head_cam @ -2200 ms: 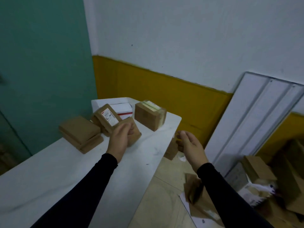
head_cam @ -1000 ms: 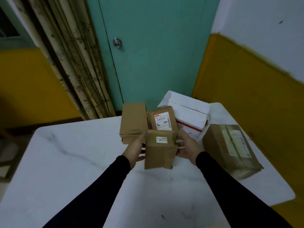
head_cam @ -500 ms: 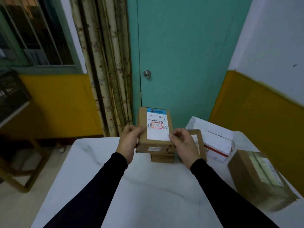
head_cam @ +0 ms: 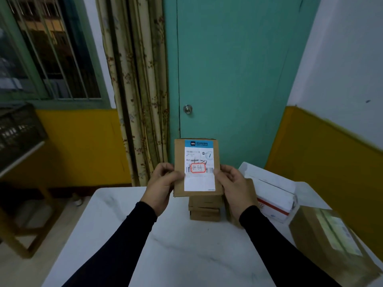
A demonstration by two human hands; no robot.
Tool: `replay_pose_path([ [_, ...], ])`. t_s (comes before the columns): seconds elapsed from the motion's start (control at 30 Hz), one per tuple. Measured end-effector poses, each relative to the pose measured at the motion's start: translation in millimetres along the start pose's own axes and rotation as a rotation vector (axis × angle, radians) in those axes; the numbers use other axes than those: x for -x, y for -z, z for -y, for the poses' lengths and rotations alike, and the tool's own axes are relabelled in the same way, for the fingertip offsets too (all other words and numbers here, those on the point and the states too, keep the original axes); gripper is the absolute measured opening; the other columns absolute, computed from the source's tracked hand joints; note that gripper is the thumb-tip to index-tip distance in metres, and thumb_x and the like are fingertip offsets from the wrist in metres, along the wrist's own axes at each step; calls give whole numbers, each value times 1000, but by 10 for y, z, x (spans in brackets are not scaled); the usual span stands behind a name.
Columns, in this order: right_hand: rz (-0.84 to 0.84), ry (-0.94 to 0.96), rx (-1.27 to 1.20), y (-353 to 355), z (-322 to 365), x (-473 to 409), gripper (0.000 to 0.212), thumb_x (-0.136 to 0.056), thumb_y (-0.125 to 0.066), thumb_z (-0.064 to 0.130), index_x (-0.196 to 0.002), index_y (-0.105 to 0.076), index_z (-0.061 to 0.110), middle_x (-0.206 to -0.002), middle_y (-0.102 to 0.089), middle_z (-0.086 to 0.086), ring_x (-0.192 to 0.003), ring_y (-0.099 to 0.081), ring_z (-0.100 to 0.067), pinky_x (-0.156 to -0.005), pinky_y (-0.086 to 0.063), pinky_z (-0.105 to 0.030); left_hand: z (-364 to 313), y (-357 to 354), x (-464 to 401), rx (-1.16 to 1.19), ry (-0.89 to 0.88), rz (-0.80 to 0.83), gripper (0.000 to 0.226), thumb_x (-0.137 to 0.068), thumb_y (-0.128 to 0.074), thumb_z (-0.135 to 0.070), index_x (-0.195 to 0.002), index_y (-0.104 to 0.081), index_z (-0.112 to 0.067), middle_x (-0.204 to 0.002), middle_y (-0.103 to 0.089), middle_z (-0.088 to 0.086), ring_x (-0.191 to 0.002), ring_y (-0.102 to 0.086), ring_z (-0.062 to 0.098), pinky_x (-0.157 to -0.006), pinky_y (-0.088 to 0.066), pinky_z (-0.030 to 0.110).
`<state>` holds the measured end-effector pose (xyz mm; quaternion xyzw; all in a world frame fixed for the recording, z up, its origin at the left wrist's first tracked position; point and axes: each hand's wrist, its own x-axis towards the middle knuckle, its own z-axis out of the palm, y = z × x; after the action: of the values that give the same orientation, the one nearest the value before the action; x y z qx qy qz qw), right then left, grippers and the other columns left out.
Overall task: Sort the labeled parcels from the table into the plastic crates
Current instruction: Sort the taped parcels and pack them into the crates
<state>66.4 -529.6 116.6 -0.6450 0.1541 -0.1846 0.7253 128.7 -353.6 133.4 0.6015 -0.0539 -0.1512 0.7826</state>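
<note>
Both the left hand (head_cam: 160, 184) and right hand (head_cam: 234, 183) only pinch the flat brown cardboard parcel with the white label (head_cam: 196, 167) by its side edges, so it could easily slip and knock the little stack of brown boxes (head_cam: 204, 209) below.

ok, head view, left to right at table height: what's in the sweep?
Dark crate on the side stand → left hand → labeled parcel, held in both hands → right hand → white box with a red stripe → taped brown box at the table's right edge.
</note>
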Motion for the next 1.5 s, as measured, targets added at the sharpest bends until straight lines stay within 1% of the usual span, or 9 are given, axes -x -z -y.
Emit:
replay_pose_path([
  [0.23,102,-7,-50,-29,-28,-10,22,-94,-63,25,-115,-64,30,-112,-74,7,-109,-68,-18,-98,-54,-43,3,-80,-16,51,-63,-62,27,-87,-65,0,-99,-44,-13,-112,-70,12,-104,-68,33,-95,-48,52],
  [0.37,125,-73,-103,-8,-1,-108,30,-94,-63,23,-122,-53,22,-115,-72,-2,-107,-69,-23,-97,-54,-44,-22,-36,23,-17,-42,32,29,-85,-66,3,-97,-44,-11,-112,-70,13,-103,-69,28,-91,-56,46],
  [0.47,175,-138,-88,63,88,-196,25,-96,-61,22,-119,-52,19,-103,-76,-2,-96,-73,-24,-88,-58,-40,-48,41,58,-137,30,145,35,-81,-73,-1,-95,-42,-11,-110,-72,7,-100,-71,22,-82,-59,34],
  [0.6,173,-142,-19,121,137,-243,25,-95,-61,20,-119,-53,15,-104,-75,-7,-91,-73,-26,-83,-59,-39,-6,63,100,-253,97,177,44,-71,-81,-14,-95,-44,-11,-107,-73,1,-107,-66,23,-99,-51,42],
  [0.8,179,-156,-47,156,113,-220,26,-95,-62,21,-119,-54,14,-102,-76,-5,-95,-73,-26,-84,-58,-38,-5,54,98,-254,72,172,41,-72,-80,-17,-92,-45,-12,-107,-73,3,-108,-66,25,-98,-51,43],
  [0.93,223,-189,-96,119,24,-130,21,-94,-61,18,-115,-57,14,-105,-76,-5,-103,-70,-28,-96,-53,-46,-129,39,50,-128,6,55,26,-83,-71,-11,-84,-46,-13,-108,-71,12,-105,-67,32,-89,-56,43],
  [1.23,387,-180,-52,-164,-58,-106,26,-95,-61,25,-119,-55,16,-102,-77,3,-96,-71,-18,-87,-55,-43,-238,257,271,-110,0,-140,21,-91,-63,-15,-84,-44,-14,-102,-74,9,-101,-69,27,-72,-53,33],
  [1.33,523,-195,-27,-530,-136,-70,23,-95,-62,24,-117,-53,24,-103,-76,6,-97,-71,-19,-92,-52,-47,-292,527,501,-77,4,-273,19,-91,-63,-17,-88,-45,-15,-104,-72,8,-101,-68,27,-80,-55,39],
  [1.5,764,-251,-18,-1417,-277,285,27,-95,-62,23,-120,-51,25,-110,-75,1,-95,-72,-17,-84,-57,-38,-339,1313,1147,-44,-13,-492,19,-90,-63,-15,-89,-44,-14,-107,-71,9,-101,-67,27,-90,-54,46],
])
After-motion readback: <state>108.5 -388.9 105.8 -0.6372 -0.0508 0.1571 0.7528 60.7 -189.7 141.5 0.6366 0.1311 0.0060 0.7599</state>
